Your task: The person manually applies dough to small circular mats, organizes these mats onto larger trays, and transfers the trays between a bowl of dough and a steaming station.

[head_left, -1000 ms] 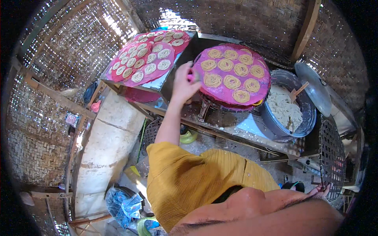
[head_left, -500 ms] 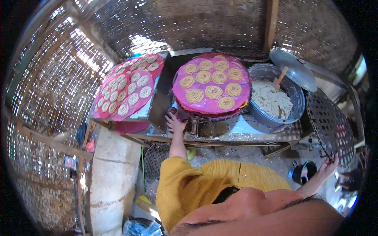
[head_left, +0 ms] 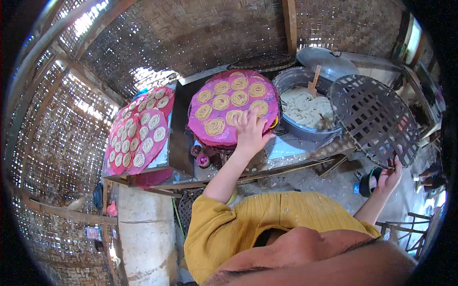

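Left hand (head_left: pixel 251 129) spread over noodle coils (head_left: pixel 214 127), right hand (head_left: pixel 392 177) gripping dark woven tray (head_left: pixel 374 114), wall card (head_left: pixel 93 233) unreadably small

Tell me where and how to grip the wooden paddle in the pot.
Grip the paddle by its narrow handle, probably best from above on the near side: it sticks up from the pale dough, while the metal lid is behind.

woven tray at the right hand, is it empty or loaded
Empty: the woven tray, its rim held in the right hand, shows bare lattice, with light coming through the gaps.
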A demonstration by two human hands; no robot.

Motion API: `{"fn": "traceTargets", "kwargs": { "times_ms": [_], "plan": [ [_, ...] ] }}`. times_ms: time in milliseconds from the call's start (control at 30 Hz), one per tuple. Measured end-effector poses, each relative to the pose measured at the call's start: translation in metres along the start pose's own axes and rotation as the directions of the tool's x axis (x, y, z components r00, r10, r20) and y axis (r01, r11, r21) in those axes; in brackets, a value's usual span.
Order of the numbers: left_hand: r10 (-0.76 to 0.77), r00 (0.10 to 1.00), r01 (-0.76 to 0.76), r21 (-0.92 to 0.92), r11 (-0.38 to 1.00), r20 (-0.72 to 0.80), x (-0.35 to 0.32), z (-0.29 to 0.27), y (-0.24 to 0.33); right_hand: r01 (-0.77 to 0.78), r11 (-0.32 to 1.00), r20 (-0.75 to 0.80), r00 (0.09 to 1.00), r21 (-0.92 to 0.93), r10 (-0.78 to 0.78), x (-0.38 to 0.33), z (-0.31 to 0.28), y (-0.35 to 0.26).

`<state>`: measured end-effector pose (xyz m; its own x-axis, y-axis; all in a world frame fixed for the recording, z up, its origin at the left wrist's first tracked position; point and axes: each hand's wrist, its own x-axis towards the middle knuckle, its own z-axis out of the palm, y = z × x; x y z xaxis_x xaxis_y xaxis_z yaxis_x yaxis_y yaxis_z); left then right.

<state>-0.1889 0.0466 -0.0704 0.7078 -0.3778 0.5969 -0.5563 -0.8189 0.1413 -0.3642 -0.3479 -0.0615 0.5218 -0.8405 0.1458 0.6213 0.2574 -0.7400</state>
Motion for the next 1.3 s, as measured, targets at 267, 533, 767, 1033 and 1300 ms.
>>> {"fn": "traceTargets", "kwargs": {
  "times_ms": [267,533,767,1033,1300],
  "plan": [
    [0.014,0.997,-0.013,-0.017,1.000,0.078,0.021,0.011,-0.020,-0.184,0.983,0.022,0.983,0.001,0.183,-0.017,-0.013,-0.008],
    [-0.028,0.999,0.027,0.023,0.999,0.046,0.035,-0.005,-0.019,-0.305,0.943,0.242,0.913,-0.131,0.329,-0.038,0.018,0.000],
    [0.146,0.978,-0.141,-0.043,0.989,0.151,0.028,0.010,-0.025,-0.330,0.935,0.302,0.885,-0.127,0.354,-0.048,0.033,-0.003],
    [0.131,0.967,-0.135,0.002,0.991,0.219,0.032,0.004,-0.013,-0.246,0.944,0.237,0.925,-0.219,0.296,-0.053,0.035,-0.007],
    [0.178,0.958,-0.209,0.121,0.970,0.226,0.037,0.021,-0.011,-0.240,0.948,0.228,0.931,-0.208,0.285,-0.055,0.032,-0.010]
  ]
}}
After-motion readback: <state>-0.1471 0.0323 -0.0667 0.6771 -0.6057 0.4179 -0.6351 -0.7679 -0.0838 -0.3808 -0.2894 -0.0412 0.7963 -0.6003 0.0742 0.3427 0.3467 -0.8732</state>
